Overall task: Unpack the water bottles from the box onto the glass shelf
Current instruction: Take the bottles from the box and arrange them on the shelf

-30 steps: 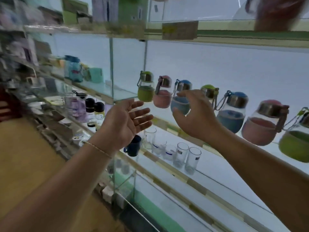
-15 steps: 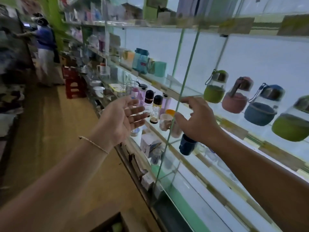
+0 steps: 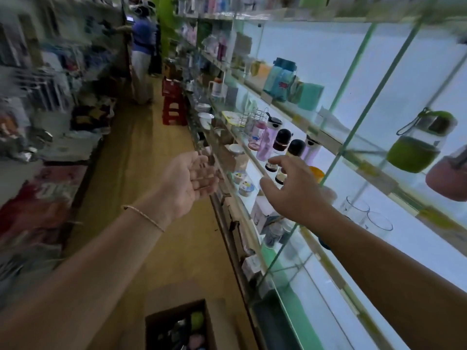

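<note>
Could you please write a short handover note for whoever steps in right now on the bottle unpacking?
Left hand: open, palm up, empty, out over the aisle.
Right hand: open, fingers spread, empty, in front of the shelving.
Box: open on the floor below, with what look like several bottles left inside, though it is blurred.
Glass shelf: at the right edge, a green-sleeved bottle stands on it, with a pink-sleeved bottle next to it, cut off by the frame.
Done: at least those two placed.
Left: reach down to the box and shelve the rest.
</note>
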